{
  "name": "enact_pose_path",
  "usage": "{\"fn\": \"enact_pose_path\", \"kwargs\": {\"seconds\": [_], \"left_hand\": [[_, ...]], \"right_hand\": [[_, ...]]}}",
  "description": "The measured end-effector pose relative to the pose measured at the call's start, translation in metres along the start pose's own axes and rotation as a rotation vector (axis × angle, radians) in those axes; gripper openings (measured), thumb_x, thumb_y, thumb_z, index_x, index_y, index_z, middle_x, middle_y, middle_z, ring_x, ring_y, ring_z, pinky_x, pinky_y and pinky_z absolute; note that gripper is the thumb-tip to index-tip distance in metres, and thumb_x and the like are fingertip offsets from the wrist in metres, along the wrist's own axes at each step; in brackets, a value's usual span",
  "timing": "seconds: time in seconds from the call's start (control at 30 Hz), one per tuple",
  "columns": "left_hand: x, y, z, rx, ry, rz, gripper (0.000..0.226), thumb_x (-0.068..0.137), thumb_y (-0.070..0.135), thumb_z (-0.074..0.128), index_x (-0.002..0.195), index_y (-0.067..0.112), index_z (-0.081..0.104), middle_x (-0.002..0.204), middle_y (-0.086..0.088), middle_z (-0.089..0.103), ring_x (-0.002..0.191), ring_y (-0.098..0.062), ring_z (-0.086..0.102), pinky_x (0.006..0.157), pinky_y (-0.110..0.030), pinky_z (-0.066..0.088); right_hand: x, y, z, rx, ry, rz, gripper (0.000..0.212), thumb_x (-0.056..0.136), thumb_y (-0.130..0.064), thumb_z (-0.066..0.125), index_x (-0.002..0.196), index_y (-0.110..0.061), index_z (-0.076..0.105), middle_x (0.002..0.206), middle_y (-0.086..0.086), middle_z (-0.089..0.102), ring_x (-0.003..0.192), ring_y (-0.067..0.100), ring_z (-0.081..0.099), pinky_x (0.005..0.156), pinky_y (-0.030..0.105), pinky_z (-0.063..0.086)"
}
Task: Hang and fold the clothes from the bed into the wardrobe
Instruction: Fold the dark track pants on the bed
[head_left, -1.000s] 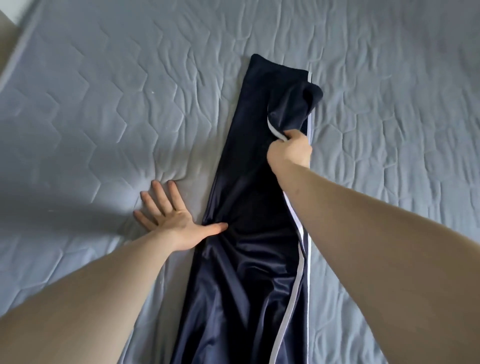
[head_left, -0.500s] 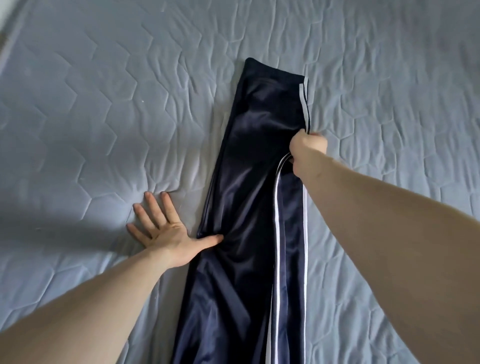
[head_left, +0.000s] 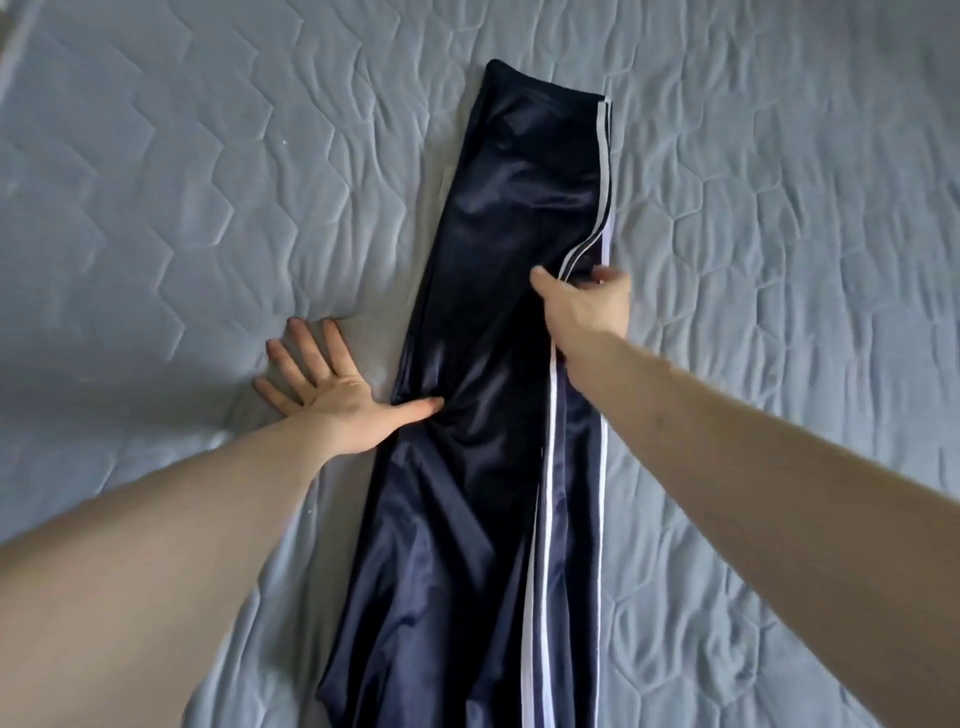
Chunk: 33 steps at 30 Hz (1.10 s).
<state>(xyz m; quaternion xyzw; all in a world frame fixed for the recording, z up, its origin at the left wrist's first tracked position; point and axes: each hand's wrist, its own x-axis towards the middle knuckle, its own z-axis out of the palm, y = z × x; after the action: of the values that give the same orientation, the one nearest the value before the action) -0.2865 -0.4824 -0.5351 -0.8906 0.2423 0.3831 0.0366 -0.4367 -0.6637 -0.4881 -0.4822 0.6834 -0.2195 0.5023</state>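
Quilted grey-blue bed cover (head_left: 171, 171) is filling the whole view, stitched in hexagon cells, soft and puckering under load.

Left hand (head_left: 332, 395) is being pressed flat on the cover, fingers spread, thumb reaching onto the left edge of the trousers (head_left: 498, 322) and pinning it.

Trousers are being laid lengthwise down the middle of the bed, legs stacked, far end squared off. Fabric: dark navy, glossy, thin, likely light and slippery, so layers are probably being prone to sliding apart. White side stripes (head_left: 550, 467) are running along the right edge.

Right hand (head_left: 587, 306) is being held at that striped edge, fingers curled over the upper layer; a pinch on the stripe seam is looking likely, though fingertips are being hidden.

Best holds are being judged as seams and hem ends, both layers taken together.
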Motion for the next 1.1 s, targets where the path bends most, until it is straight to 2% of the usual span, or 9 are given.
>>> {"fn": "enact_pose_path", "kwargs": {"seconds": [0.13, 0.23, 0.33, 0.47, 0.63, 0.73, 0.83, 0.93, 1.1], "left_hand": [[-0.002, 0.002, -0.004, -0.002, -0.001, -0.03, 0.176, 0.011, 0.117, 0.025, 0.149, 0.029, -0.042, 0.152, -0.003, -0.055, 0.144, -0.037, -0.045, 0.112, -0.065, -0.024], [0.0, -0.01, 0.0, 0.009, 0.035, -0.005, 0.169, 0.018, 0.118, 0.023, 0.154, 0.034, -0.032, 0.159, 0.001, -0.046, 0.148, -0.034, -0.039, 0.116, -0.062, -0.02], [-0.005, -0.029, 0.003, 0.006, 0.063, 0.045, 0.161, 0.028, 0.118, 0.022, 0.159, 0.035, -0.023, 0.165, 0.002, -0.037, 0.152, -0.029, -0.032, 0.123, -0.054, -0.015], [-0.055, -0.062, 0.027, -0.127, 0.112, 0.16, 0.15, 0.045, 0.113, 0.031, 0.165, 0.026, 0.004, 0.173, -0.004, -0.008, 0.159, -0.022, -0.009, 0.128, -0.041, -0.003], [-0.185, -0.113, 0.104, -0.504, 0.185, 0.147, 0.086, 0.076, 0.062, 0.081, 0.142, 0.015, 0.055, 0.146, -0.009, 0.053, 0.136, -0.026, 0.048, 0.116, -0.039, 0.035], [-0.262, -0.148, 0.149, -0.529, 0.035, 0.025, 0.059, 0.075, 0.056, 0.084, 0.115, 0.017, 0.065, 0.112, -0.001, 0.067, 0.106, -0.023, 0.064, 0.091, -0.036, 0.051], [-0.321, -0.169, 0.183, -0.605, -0.183, -0.132, 0.054, 0.065, 0.066, 0.08, 0.094, 0.023, 0.065, 0.089, 0.011, 0.072, 0.091, -0.015, 0.071, 0.068, -0.022, 0.047], [-0.355, -0.182, 0.212, -0.541, -0.319, -0.232, 0.042, 0.082, 0.044, 0.08, 0.114, 0.02, 0.069, 0.109, 0.005, 0.074, 0.109, -0.022, 0.069, 0.085, -0.029, 0.051], [-0.393, -0.192, 0.223, -0.714, -0.386, -0.312, 0.024, 0.091, 0.019, 0.076, 0.115, 0.017, 0.072, 0.11, -0.006, 0.077, 0.098, -0.021, 0.072, 0.089, -0.034, 0.056]], "right_hand": [[-0.058, 0.067, -0.027, -0.204, -0.252, 0.145, 0.056, 0.085, -0.035, 0.078, 0.133, -0.016, 0.055, 0.108, -0.004, 0.067, 0.095, 0.018, 0.067, 0.085, 0.031, 0.056], [-0.072, 0.092, -0.063, -0.251, -0.168, 0.086, 0.018, 0.094, -0.034, 0.069, 0.099, -0.017, 0.071, 0.084, -0.001, 0.071, 0.084, 0.022, 0.07, 0.064, 0.025, 0.05], [-0.074, 0.098, -0.09, -0.25, -0.07, 0.064, 0.014, 0.096, -0.034, 0.066, 0.086, -0.024, 0.069, 0.077, -0.004, 0.066, 0.083, 0.025, 0.068, 0.071, 0.031, 0.056], [-0.109, 0.108, -0.117, -0.273, -0.075, 0.008, 0.05, 0.093, -0.043, 0.069, 0.136, -0.024, 0.05, 0.12, -0.01, 0.063, 0.106, 0.017, 0.066, 0.092, 0.038, 0.056], [-0.228, 0.178, -0.151, -0.374, -0.27, 0.093, 0.058, 0.092, -0.047, 0.069, 0.139, -0.025, 0.043, 0.131, -0.009, 0.057, 0.1, 0.015, 0.067, 0.087, 0.043, 0.059], [-0.301, 0.224, -0.178, -0.5, -0.402, 0.244, 0.063, 0.089, -0.047, 0.073, 0.138, -0.023, 0.043, 0.125, -0.008, 0.056, 0.105, 0.013, 0.064, 0.089, 0.033, 0.054], [-0.351, 0.265, -0.204, -0.516, -0.541, 0.467, 0.062, 0.084, -0.043, 0.082, 0.131, -0.022, 0.048, 0.114, -0.008, 0.063, 0.099, 0.012, 0.066, 0.089, 0.031, 0.055], [-0.382, 0.292, -0.215, -0.504, -0.663, 0.53, 0.039, 0.083, -0.03, 0.084, 0.115, -0.024, 0.062, 0.102, -0.01, 0.072, 0.091, 0.006, 0.069, 0.086, 0.025, 0.058], [-0.41, 0.304, -0.219, -0.528, -0.658, 0.519, 0.01, 0.092, -0.019, 0.072, 0.101, -0.024, 0.071, 0.086, -0.008, 0.074, 0.071, 0.004, 0.068, 0.054, 0.01, 0.05]]}}
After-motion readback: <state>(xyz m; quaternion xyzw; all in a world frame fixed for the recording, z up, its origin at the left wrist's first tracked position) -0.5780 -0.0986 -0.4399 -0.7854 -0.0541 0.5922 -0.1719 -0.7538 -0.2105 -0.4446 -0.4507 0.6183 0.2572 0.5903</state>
